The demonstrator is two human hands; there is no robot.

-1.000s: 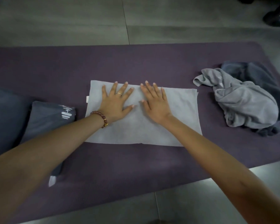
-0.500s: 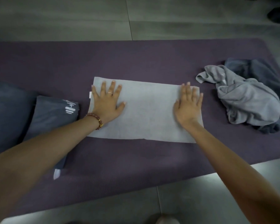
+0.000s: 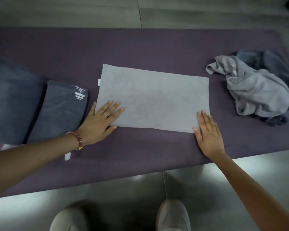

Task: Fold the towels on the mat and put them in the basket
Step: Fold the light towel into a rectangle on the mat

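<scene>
Pale grey towel [image 3: 153, 100] lies flat mid-mat [image 3: 140, 47], a smooth rectangle (white tag at left edge); left hand [image 3: 98, 122] flat on its near-left corner, fingers spread; right hand [image 3: 208, 135] flat at near-right corner, holding nothing.

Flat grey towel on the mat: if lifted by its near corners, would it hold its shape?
Probably not: the flat grey towel lies thin and limp, so it would likely droop. Pushed, it may bunch like the crumpled towel beside it.
</scene>
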